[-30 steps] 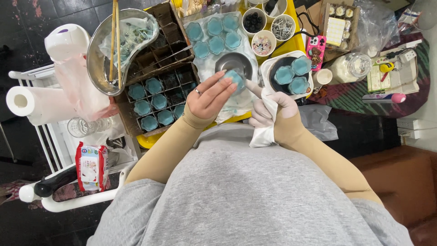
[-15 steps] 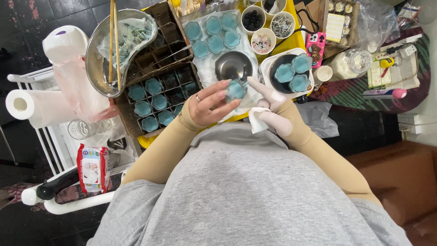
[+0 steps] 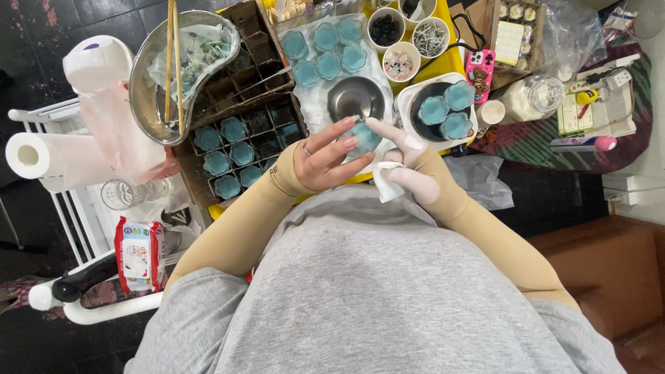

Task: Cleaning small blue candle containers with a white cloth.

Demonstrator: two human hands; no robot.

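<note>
Blue flower-shaped piece held over the near edge of the yellow tray

Left hand (image 3: 322, 156) pinched the blue flower-shaped piece (image 3: 364, 136) by its fingertips; right hand (image 3: 413, 170) clenched a white tissue (image 3: 385, 181) and touched the piece with one extended finger. The piece sat just above the metal bowl (image 3: 355, 99), near the tray's (image 3: 449, 43) front edge. Risk, as judged: the light fingertip hold could slip under the finger's push, dropping the piece onto the lap or against the bowl; smearing its surface also looked possible.

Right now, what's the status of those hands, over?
Left hand gripping small teal flower-shaped cup. Right hand holding white tissue, fingertip on cup. Nothing in the way.
</note>
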